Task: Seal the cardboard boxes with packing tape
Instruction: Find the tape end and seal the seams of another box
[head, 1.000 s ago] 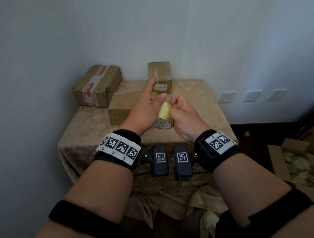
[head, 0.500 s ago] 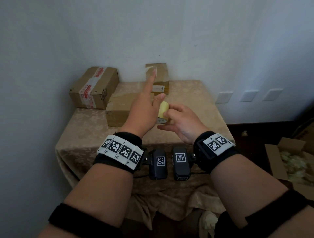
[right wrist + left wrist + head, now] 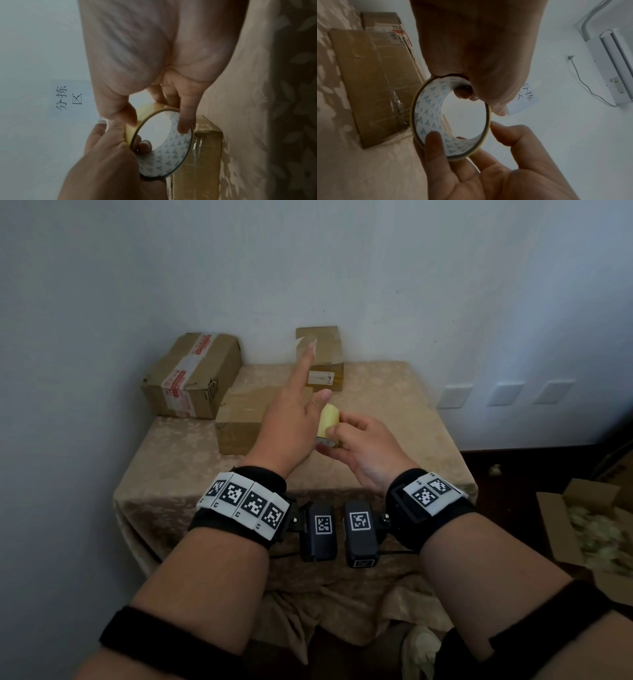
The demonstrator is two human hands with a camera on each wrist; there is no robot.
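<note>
Between my hands: tape roll [image 3: 328, 419] | left hand [image 3: 291, 426] and right hand [image 3: 363, 448] both grip it | nearest box [image 3: 239, 422] lies just left, beyond

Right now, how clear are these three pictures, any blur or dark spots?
Head view: fairly sharp, evenly lit, edges bowed by the wide lens, open box at right smeared. Left wrist view: dim, left hand in shadow, tape roll readable. Right wrist view: soft, grainy, right hand blurred.
</note>
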